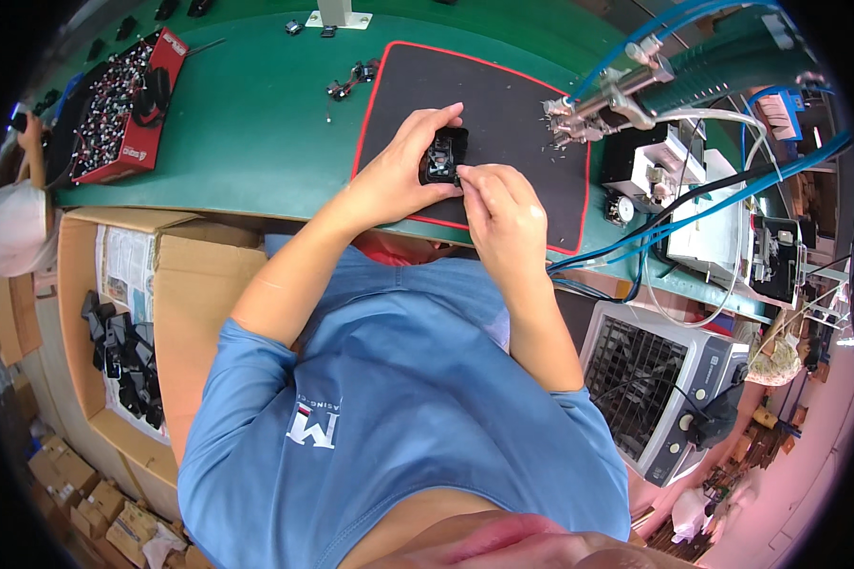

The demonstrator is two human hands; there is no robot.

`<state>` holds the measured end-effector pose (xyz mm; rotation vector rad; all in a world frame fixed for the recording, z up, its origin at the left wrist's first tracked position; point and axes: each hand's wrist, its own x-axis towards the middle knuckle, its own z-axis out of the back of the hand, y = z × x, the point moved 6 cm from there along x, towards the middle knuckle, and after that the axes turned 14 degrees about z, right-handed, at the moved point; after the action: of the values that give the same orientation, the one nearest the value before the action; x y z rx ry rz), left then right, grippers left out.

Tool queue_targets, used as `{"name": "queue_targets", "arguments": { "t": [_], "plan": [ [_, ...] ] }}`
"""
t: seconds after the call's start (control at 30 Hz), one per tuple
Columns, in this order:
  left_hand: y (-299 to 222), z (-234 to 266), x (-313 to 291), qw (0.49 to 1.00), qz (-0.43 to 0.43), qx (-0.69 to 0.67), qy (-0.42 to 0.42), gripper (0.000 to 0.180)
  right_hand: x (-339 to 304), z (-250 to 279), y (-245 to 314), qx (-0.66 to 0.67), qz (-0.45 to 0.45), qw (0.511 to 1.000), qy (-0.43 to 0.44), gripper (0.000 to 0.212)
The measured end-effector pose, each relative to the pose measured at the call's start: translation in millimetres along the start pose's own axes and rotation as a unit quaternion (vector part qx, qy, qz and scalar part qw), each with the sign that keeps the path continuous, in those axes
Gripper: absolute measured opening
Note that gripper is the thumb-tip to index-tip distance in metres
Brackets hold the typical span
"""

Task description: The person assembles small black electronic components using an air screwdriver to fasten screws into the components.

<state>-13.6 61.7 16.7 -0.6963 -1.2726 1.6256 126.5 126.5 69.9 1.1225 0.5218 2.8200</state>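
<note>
Over the dark work mat [389,123], my left hand [403,171] holds a small black plastic housing [436,171] with its thumb on the near side and its fingers round the far side. The housing's open face is turned up, and small metallic or shiny parts show inside it. My right hand [508,209] is at the housing's near right corner with thumb and forefinger pinched together. Whatever those fingertips hold, if anything, is too small and covered to make out.
A red box [158,71] of small parts stands at the left on the green table [247,114]. Loose wired parts [353,81] lie beyond the mat. A metal-tipped machine [617,100] with blue hoses overhangs the right. A carton [209,313] and a fan unit [636,356] flank me.
</note>
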Motion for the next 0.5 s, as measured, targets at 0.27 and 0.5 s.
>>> {"name": "queue_targets", "arguments": {
  "t": [0.27, 0.5],
  "plan": [
    [-1.5, -1.9, -6.9, 0.999, -0.032, -0.003, -0.042, 0.100, 2.2, -16.0, -4.1, -0.023, -0.001, 1.000, 0.020, 0.020],
    [-1.7, 0.2, -10.6, 0.998, -0.006, 0.038, -0.058, 0.091, 8.9, -10.0, 5.5, -0.024, 0.016, 0.999, 0.034, 0.019]
  ]
}}
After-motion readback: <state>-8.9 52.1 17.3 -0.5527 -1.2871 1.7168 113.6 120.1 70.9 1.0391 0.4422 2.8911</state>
